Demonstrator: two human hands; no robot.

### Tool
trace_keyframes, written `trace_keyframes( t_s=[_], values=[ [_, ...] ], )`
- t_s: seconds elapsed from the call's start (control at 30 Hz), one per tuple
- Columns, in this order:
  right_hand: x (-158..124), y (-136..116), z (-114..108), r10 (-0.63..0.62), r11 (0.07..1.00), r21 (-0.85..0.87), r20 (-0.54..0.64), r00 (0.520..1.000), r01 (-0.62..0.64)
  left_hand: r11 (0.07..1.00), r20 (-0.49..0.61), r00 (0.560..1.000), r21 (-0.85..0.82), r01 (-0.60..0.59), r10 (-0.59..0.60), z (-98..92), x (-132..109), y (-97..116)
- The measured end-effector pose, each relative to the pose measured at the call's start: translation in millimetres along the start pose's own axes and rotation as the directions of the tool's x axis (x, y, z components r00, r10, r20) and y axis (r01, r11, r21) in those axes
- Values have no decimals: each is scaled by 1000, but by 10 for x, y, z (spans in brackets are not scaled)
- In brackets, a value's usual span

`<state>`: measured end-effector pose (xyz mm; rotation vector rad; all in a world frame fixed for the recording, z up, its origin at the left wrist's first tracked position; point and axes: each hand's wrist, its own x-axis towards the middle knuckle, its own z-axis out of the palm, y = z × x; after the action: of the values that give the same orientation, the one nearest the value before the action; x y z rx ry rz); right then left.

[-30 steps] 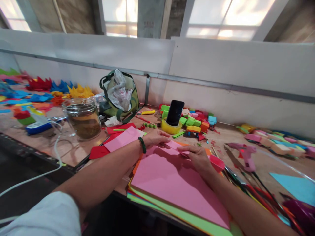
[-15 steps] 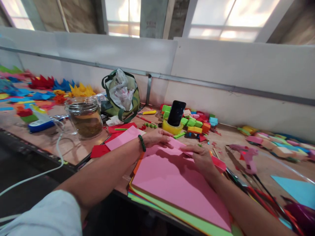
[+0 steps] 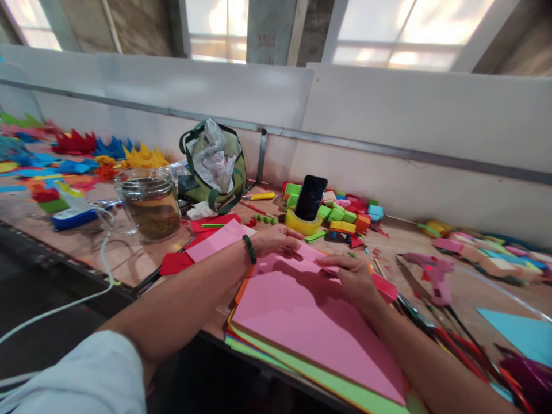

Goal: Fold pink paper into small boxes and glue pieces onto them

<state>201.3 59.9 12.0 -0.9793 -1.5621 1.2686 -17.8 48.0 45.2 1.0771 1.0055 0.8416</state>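
Observation:
A small strip of pink paper [image 3: 309, 253] is held between my two hands, just above the far edge of a stack of coloured paper [image 3: 310, 328] with a pink sheet on top. My left hand [image 3: 278, 241], below a dark green bead bracelet [image 3: 249, 249], pinches the strip's left end. At its right end, my right hand [image 3: 347, 273] grips it between thumb and fingers. A red folded paper piece [image 3: 384, 287] lies beside my right wrist. Left of my left wrist are a pink sheet [image 3: 215, 241] and red paper [image 3: 176, 263].
A phone [image 3: 310, 197] leans in a yellow tape roll [image 3: 303, 223] before small coloured paper blocks [image 3: 345, 215]. A pink glue gun [image 3: 435, 273] and scissors [image 3: 461, 348] lie right. Left stand a lidded glass jug of liquid [image 3: 150, 210] and a green bag [image 3: 235, 184].
The view has shifted very slightly. Both hands keep their hold on the pink strip with almost no visible movement.

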Motion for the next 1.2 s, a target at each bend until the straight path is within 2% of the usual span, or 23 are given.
trace_keyframes(
  t_s=[0.33,0.5,0.6,0.77,0.87,0.93,1.07,1.2],
  values=[
    [-47,-74,29,-10,997,-78,50,999,14,1000,-79,997,-6,15,-15,117,22,-66],
    [-33,-77,32,74,996,46,-21,997,-73,999,-90,996,-37,10,-14,125,-3,-23],
    [-27,-102,35,120,984,136,-23,993,-116,999,-100,995,-40,-3,-1,134,-16,-16],
    [-12,-124,42,169,971,176,-35,985,-160,1000,-114,993,-15,-19,17,127,2,-44],
    [-14,-109,42,198,964,193,-53,979,-185,999,-69,997,37,-25,27,91,22,-63],
    [-28,-103,43,203,967,169,-50,978,-192,994,-12,1000,105,7,-6,63,20,-66],
    [-71,-119,50,162,984,63,50,986,-165,943,140,979,316,100,-151,43,-26,-56],
    [-84,-143,52,166,985,37,95,982,-170,906,235,957,420,59,-171,77,-71,-43]
  ],
)
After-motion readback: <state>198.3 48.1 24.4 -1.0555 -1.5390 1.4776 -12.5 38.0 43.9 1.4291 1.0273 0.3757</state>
